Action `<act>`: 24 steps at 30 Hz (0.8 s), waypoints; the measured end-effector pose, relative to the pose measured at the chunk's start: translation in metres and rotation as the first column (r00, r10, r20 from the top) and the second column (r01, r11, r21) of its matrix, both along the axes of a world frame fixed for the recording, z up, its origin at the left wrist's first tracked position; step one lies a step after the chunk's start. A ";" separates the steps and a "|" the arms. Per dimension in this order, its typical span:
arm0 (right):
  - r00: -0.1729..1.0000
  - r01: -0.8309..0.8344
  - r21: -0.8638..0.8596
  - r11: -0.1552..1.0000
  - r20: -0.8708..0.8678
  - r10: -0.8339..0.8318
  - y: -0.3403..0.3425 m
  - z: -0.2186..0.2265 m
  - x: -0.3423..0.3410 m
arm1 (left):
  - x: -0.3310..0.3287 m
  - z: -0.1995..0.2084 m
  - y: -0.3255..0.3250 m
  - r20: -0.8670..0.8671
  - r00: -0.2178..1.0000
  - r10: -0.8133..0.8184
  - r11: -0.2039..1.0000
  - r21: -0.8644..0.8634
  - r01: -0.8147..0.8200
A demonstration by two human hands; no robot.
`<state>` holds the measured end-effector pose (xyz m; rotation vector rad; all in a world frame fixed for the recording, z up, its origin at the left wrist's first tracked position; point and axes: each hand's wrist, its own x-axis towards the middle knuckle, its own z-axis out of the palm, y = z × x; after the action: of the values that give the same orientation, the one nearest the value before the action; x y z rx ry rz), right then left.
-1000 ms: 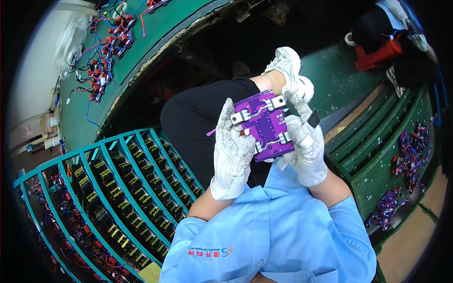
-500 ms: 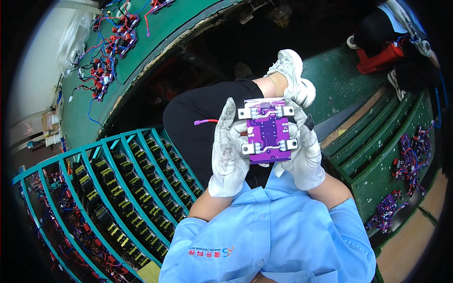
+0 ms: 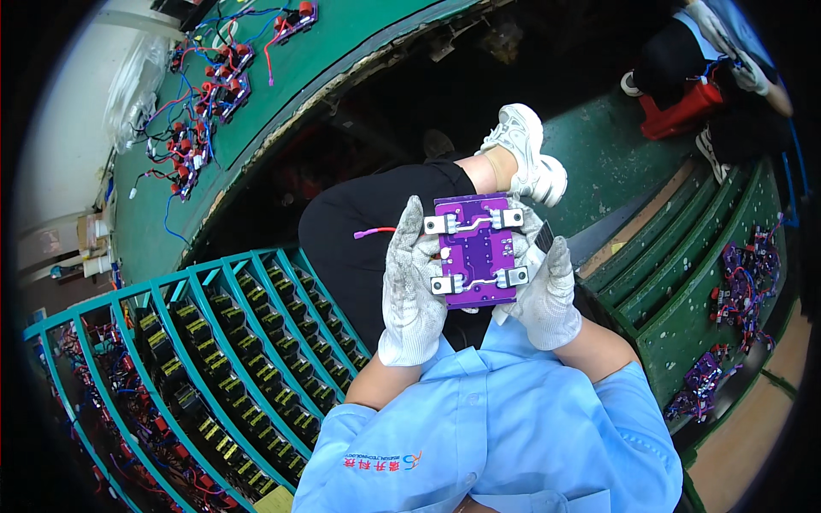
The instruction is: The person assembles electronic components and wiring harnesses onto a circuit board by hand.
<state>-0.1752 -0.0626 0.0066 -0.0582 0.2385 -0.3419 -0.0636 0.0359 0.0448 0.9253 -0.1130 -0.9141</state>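
Observation:
Between my two gloved hands, above my lap, lies a purple circuit board (image 3: pixel 475 251) with white traces. Several silver metal brackets (image 3: pixel 441 225) with dark holes stick out at its left and right sides. My left hand (image 3: pixel 412 282) grips the left edge, its fingers partly hidden beneath the board. My right hand (image 3: pixel 547 291) holds the right edge, with the thumb side raised and other fingers behind the board. A red wire with a pink connector (image 3: pixel 368 233) pokes out left past my left fingers. A dark flat piece (image 3: pixel 545 237) shows by my right fingers.
Left of me stands a green slotted rack (image 3: pixel 197 282) full of black and yellow parts. Wired boards (image 3: pixel 205 111) lie on the green table at upper left. More wired boards (image 3: pixel 740 291) rest on the green shelving at right. Another person's gloved hands (image 3: pixel 727 51) are at upper right.
The board has shifted slightly left and down and tilted a little, so its face and upper edge show differently. Both hands moved with it and still hold it.

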 end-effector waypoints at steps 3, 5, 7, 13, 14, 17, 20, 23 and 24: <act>0.995 0.030 -0.021 0.999 -0.090 -0.031 0.002 -0.010 -0.003 | 0.000 -0.009 0.001 -0.033 0.999 -0.020 0.999 -0.043 0.018; 0.989 0.067 -0.018 0.998 -0.128 -0.069 0.003 -0.008 -0.002 | -0.001 -0.011 0.001 -0.017 0.999 0.027 1.000 -0.011 -0.028; 0.992 0.060 -0.014 0.998 -0.106 -0.061 0.003 -0.011 0.001 | 0.001 -0.013 0.004 -0.022 1.000 0.008 0.999 -0.036 -0.009; 0.972 0.083 -0.092 0.992 -0.214 -0.101 0.002 0.012 0.006 | 0.004 -0.016 0.003 -0.053 0.998 -0.032 0.999 -0.041 0.029; 0.974 0.078 -0.094 0.993 -0.206 -0.096 0.001 0.006 0.002 | 0.004 -0.012 0.003 -0.038 0.999 -0.037 0.999 -0.004 0.037; 0.947 -0.025 -0.394 0.919 -0.303 -0.104 -0.001 0.018 0.000 | 0.004 0.002 -0.001 -0.069 0.997 -0.039 0.996 -0.082 0.034; 0.836 -0.082 -0.347 0.934 -0.534 -0.125 -0.002 0.028 0.008 | 0.003 0.003 0.003 0.076 0.995 -0.072 0.997 -0.005 0.073; 0.882 0.029 -0.498 0.867 -0.395 -0.257 -0.013 0.023 0.004 | 0.005 -0.018 0.012 0.093 0.994 -0.064 0.996 -0.049 0.069; 0.864 0.147 -0.549 0.823 -0.334 -0.377 -0.012 0.024 0.007 | 0.012 -0.034 0.020 0.029 0.990 -0.136 0.981 -0.133 0.139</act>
<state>-0.1680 -0.0746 0.0302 -0.6395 0.5984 -0.6738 -0.0518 0.0564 0.0112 0.8078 -0.2552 -1.0129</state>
